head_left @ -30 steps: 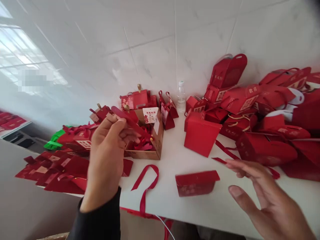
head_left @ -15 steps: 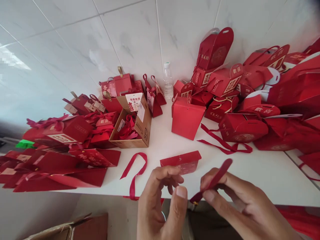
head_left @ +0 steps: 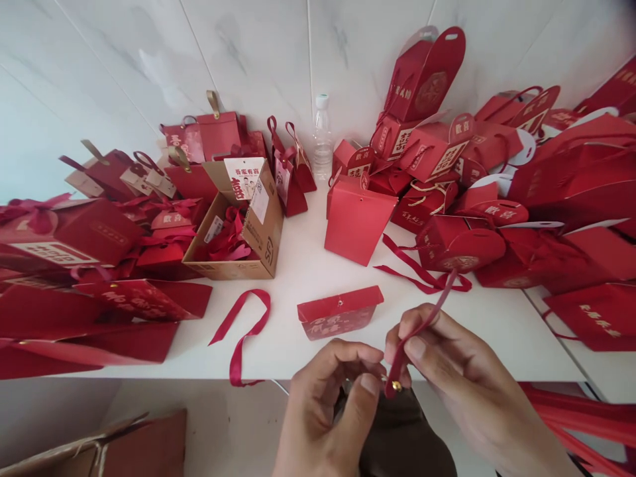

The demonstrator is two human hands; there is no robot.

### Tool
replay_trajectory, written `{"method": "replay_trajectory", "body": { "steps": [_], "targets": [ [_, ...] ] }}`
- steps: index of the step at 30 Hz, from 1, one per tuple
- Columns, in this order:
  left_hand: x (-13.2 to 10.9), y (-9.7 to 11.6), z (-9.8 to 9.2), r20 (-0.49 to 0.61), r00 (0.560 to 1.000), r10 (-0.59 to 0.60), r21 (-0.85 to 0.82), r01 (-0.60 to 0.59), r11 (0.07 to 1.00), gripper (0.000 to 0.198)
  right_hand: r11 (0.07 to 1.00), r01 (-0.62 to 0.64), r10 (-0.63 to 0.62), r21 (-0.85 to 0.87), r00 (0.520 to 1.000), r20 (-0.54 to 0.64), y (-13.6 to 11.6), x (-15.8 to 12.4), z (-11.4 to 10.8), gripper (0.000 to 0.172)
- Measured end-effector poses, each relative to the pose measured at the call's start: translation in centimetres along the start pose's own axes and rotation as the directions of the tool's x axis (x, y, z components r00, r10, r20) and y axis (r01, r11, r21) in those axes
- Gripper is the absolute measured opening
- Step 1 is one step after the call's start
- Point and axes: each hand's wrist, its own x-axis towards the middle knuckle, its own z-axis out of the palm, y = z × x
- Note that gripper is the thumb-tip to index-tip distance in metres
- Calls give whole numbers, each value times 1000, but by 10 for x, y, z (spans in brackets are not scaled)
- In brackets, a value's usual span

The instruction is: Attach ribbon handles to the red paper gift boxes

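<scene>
Firstly, one narrow dark-red strap (head_left: 431, 317), fitted with a small gold stud (head_left: 396, 385) at its lower end; held aslant at the near edge of the table, upper end leaning right. Right hand (head_left: 464, 374): thumb and fingers pinched on the strap's middle. Left hand (head_left: 325, 411): just left of the stud, fingers curled, thumb tip and forefinger close together; whether they grip anything cannot be told.

One small red box (head_left: 340, 317), pale lettering on its front, a hole in its top flap, on the white table (head_left: 298, 255) just beyond the hands. One loose red ribbon (head_left: 265, 308) to its left, looped, one end at the near edge. One larger red box (head_left: 360, 225) farther off, upright; a second ribbon (head_left: 417, 270) to its right.

Left, far: one open cardboard box (head_left: 265, 248) containing red strips; red gift boxes (head_left: 94, 228) crowded left of it. Far middle: one clear bottle (head_left: 322, 142), pale cap. Right: piled red boxes (head_left: 437, 149), some with handles.
</scene>
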Motion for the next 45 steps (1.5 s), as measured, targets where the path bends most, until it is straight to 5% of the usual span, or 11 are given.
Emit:
{"method": "replay_trajectory", "body": {
  "steps": [7,12,18,26,31,33,35,36,38,40,45],
  "targets": [
    [7,-6,4,-19,999,50,-13,-50,999,12,1000,-15,15,-23,1000,-15,3,4,-2,24],
    [8,-4,-2,14,998,65,48,-65,997,10,994,-98,104,-38,976,189,-2,4,-5,34],
    [6,-3,-6,16,996,87,164,-88,982,9,977,-191,208,-94,953,221,-12,2,-6,35],
    [5,-3,-9,67,989,131,239,-143,960,15,955,-296,261,27,878,402,-3,6,-8,38],
    [0,-5,-7,-48,935,353,448,-295,844,11,975,-181,203,-125,960,191,-7,-4,-5,29],
    [2,-4,-12,-159,823,545,567,-376,733,11,969,-62,94,-239,987,128,-12,-4,-6,27],
    [11,-2,-20,-216,716,664,679,-378,629,34,930,70,-39,-360,995,92,-16,-1,-7,23],
    [16,-1,-25,-209,713,669,712,-358,604,47,900,117,-93,-420,993,77,-18,1,-7,20],
    [29,-1,-33,-169,789,590,708,-319,630,58,825,202,-189,-528,979,80,-20,6,-8,12],
    [41,-2,-39,-169,857,487,639,-280,716,48,736,285,-277,-614,954,112,-20,12,-8,5],
    [55,-9,-44,-213,898,384,481,-246,842,24,425,507,-461,-750,834,303,-13,24,-7,18]
  ]
}}
